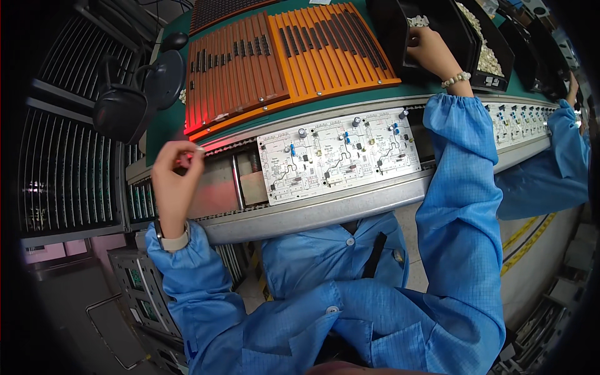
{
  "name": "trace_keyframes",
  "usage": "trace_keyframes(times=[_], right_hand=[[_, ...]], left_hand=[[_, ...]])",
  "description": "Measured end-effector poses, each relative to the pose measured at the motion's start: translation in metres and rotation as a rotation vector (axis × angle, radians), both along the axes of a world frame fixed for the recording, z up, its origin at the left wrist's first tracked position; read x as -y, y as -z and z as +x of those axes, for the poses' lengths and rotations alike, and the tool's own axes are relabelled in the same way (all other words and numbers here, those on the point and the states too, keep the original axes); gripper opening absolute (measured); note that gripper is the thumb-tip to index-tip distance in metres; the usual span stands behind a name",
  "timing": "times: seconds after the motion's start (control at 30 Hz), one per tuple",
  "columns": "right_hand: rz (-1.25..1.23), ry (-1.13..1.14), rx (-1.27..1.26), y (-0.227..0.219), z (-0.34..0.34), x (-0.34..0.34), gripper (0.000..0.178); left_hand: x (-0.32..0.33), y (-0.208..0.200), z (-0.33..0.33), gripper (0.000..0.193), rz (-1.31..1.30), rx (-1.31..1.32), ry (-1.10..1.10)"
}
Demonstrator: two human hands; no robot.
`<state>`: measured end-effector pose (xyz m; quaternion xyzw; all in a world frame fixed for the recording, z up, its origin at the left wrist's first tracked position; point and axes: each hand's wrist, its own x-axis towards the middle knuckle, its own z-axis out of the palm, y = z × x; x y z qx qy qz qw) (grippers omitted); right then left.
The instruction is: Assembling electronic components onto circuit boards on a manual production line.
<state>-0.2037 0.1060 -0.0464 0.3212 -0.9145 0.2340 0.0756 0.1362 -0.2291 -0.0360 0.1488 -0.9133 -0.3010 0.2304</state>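
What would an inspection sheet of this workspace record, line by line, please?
Surface: green tabletop behind a metal conveyor.
Work things: white circuit board panel on the conveyor, with parts mounted; pale pieces in a black bin.
Clutter: black scanner-like device at left; brown tray and orange tray hold dark parts.
Left hand: fingertips together over the conveyor; grip unclear.
Right hand: reaching into the bin; fingertips partly hidden.
Cables: dark cables at upper left; ends not traceable.
Surroundings: metal racks at left; co-worker's sleeve at right.
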Motion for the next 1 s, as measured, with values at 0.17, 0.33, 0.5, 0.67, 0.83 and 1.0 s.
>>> trace_keyframes(times=[0.17, 0.33, 0.5, 0.67, 0.83, 1.0], right_hand=[[-0.123, -0.103, 0.005, 0.010, -0.011, -0.006, 0.025], [-0.034, -0.032, -0.039, 0.004, -0.005, -0.004, 0.023], [0.052, -0.001, -0.019, 0.000, -0.001, -0.003, 0.025], [-0.022, -0.009, -0.109, 0.018, -0.014, -0.010, 0.026], [-0.156, 0.017, -0.195, 0.009, -0.010, -0.003, 0.026], [-0.502, 0.054, -0.291, 0.012, -0.012, -0.011, 0.028]], left_hand=[[-0.045, 0.001, -0.022, 0.012, 0.038, 0.162, 0.396], [-0.043, 0.007, -0.034, 0.014, -0.052, 0.267, 0.538], [-0.042, 0.013, -0.035, 0.012, -0.011, 0.264, 0.545], [-0.045, 0.012, -0.039, 0.012, -0.039, 0.258, 0.567], [-0.046, 0.009, -0.032, 0.014, -0.088, 0.231, 0.550], [-0.035, -0.001, -0.023, 0.019, 0.057, 0.177, 0.413]])
